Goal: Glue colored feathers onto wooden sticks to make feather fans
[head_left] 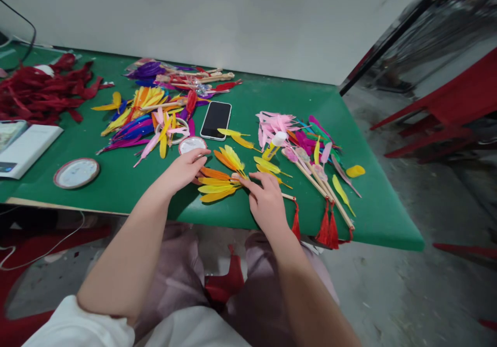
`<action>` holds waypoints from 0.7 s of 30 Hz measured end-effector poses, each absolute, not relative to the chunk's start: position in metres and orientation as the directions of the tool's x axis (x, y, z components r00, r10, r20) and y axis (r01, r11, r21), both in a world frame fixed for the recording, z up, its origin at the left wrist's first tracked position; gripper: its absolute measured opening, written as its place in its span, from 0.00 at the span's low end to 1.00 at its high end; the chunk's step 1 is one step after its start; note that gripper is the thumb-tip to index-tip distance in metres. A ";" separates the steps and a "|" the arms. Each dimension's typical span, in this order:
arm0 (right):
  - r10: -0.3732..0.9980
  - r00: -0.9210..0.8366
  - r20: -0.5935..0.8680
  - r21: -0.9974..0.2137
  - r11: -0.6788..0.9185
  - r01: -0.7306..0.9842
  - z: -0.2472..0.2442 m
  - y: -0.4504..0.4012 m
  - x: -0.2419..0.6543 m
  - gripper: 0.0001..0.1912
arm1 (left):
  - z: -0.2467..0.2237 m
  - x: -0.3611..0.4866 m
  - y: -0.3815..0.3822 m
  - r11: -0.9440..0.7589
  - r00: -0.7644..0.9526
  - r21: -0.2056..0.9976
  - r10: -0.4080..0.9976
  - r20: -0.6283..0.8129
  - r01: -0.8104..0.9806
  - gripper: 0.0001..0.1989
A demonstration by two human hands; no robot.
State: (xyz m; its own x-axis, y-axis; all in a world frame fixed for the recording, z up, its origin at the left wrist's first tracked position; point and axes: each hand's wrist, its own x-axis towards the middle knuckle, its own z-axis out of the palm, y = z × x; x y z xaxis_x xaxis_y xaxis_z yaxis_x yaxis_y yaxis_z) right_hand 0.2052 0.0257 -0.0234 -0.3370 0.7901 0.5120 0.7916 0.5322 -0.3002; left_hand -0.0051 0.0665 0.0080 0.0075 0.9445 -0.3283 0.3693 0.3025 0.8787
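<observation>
A fan of yellow and orange feathers lies on the green table in front of me. My right hand grips it where the quills meet the stick, fingertips on the feather bases. The stick's end shows beyond that hand, with a red tassel hanging from it. My left hand hovers by the left feather tips, beside a shallow white dish. Its fingers are loosely bent and apart, with nothing visible in them; the underside is hidden. Loose yellow feathers lie just beyond my right hand.
A phone and a glue stick are behind the fan. Finished-looking sticks with red tassels lie right, near a yellow cap. Mixed feathers, dark red strips, another dish and a white box are left.
</observation>
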 end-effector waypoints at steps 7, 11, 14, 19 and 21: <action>0.797 -0.335 0.502 -0.271 0.513 0.814 -0.023 0.026 0.204 0.20 | 0.005 -0.005 0.065 0.246 0.049 0.872 0.955 -0.293 0.423 0.20; 0.795 -0.333 0.507 -0.260 0.509 0.820 -0.023 0.027 0.204 0.18 | 0.000 -0.006 0.067 0.199 0.063 0.865 0.965 -0.255 0.461 0.20; 0.802 -0.331 0.498 -0.263 0.504 0.823 -0.024 0.027 0.203 0.19 | -0.003 -0.007 0.069 0.158 0.064 0.852 0.974 -0.218 0.498 0.20; 0.814 -0.319 0.485 -0.274 0.488 0.829 -0.025 0.028 0.202 0.20 | -0.003 -0.007 0.069 0.136 0.068 0.851 0.978 -0.197 0.508 0.20; 0.813 -0.314 0.490 -0.278 0.488 0.828 -0.025 0.028 0.202 0.20 | -0.002 -0.007 0.068 0.143 0.080 0.856 0.975 -0.209 0.497 0.21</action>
State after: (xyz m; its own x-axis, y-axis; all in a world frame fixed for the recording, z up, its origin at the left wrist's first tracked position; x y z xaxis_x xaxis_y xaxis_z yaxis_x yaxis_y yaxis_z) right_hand 0.2018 0.0283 -0.0247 -0.3145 0.8131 0.4898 0.8276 0.4876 -0.2781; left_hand -0.0067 0.0681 -0.0016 0.0798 0.9746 -0.2091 0.4973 0.1429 0.8557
